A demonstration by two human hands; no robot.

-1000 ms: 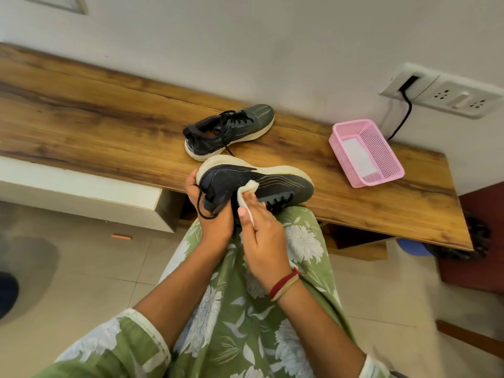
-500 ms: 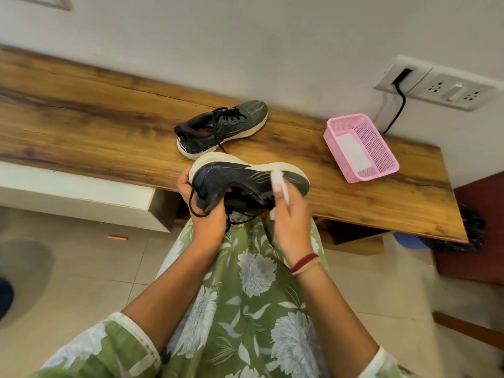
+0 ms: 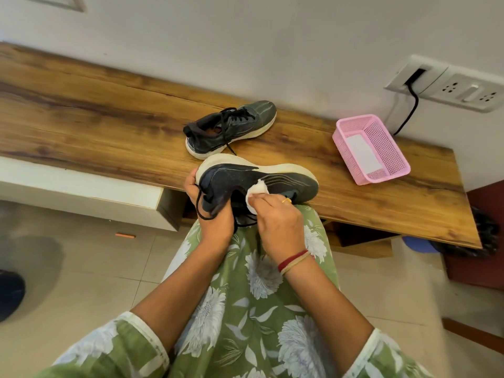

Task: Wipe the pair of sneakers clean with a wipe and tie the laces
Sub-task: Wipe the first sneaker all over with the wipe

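Compared with half a second earlier, the right hand (image 3: 278, 222) had carried the wipe (image 3: 257, 190) back from the forefoot edge of the sole to the middle of the upper, nearer the left hand (image 3: 211, 214).

Head view: the left hand grasped the held sneaker (image 3: 289, 184) at its heel, with the fingers curled round the back of the sole. The shoe lay on its side over the lap, sole turned away from the person and toe pointing out past the right hand. The right hand pinched the bunched white wipe in its fingertips and pressed it against the dark side panel. Loose black laces (image 3: 241, 223) hung between the two hands. A red and tan bracelet (image 3: 294, 259) sat on the right wrist. The second sneaker (image 3: 231, 129) stood upright on the wooden bench (image 3: 109, 126), just beyond the left hand, with its laces untied. A pink basket (image 3: 392, 148) holding a white sheet (image 3: 364, 152) sat on the bench well to the right of the right hand, below a wall socket (image 3: 461, 90) with a black cable (image 3: 409, 113)
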